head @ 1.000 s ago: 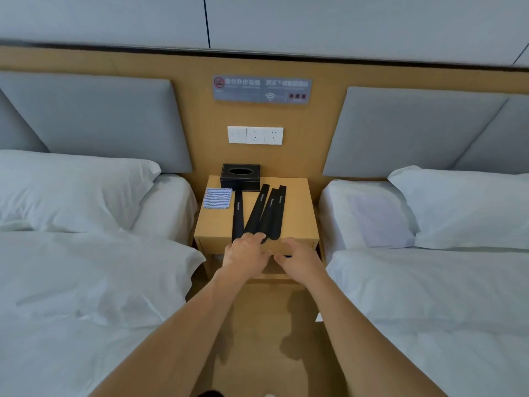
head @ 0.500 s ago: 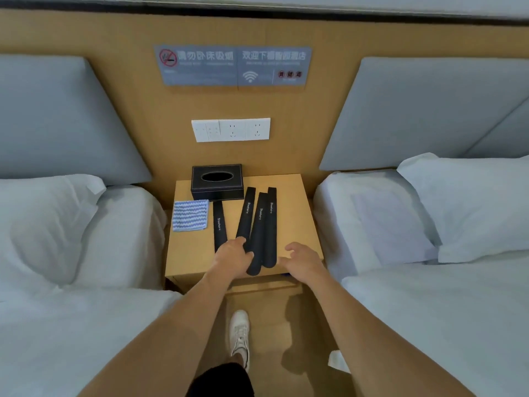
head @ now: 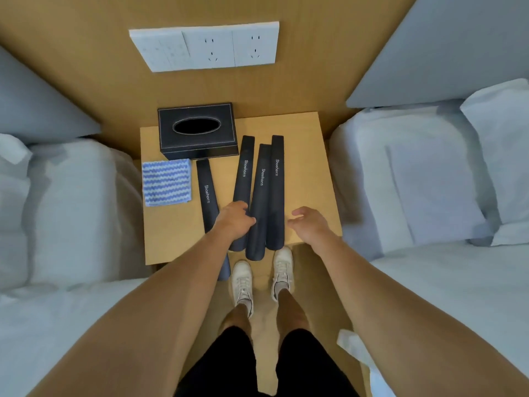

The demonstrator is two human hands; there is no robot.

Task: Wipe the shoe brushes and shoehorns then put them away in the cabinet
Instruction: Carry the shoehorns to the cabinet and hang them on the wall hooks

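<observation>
- Head view, looking steeply down: four long black shoehorns on a light wooden nightstand (head: 309, 156) between two white beds.
- Each printed "Shoehorn" in pale lettering along its length; narrow at the far end, wider and rounded at the near end.
- Leftmost shoehorn (head: 206, 190) set apart, just right of a folded blue-and-white striped cloth (head: 167, 182); near end over the front edge, partly hidden by the forearm.
- Second shoehorn (head: 244, 173), third shoehorn (head: 262, 196) and rightmost shoehorn (head: 276, 190) side by side, touching, near ends overhanging the front edge.
- Left hand (head: 233, 222) lying on the second shoehorn, fingers bent over it; a true grip cannot be told.
- Right hand (head: 310, 224) just right of the rightmost shoehorn, fingers loosely spread, holding nothing.
- Black tissue box (head: 197, 130) at the back left of the top.
- White wall sockets (head: 206, 47) above; white sneakers (head: 242, 282) on the floor below.
</observation>
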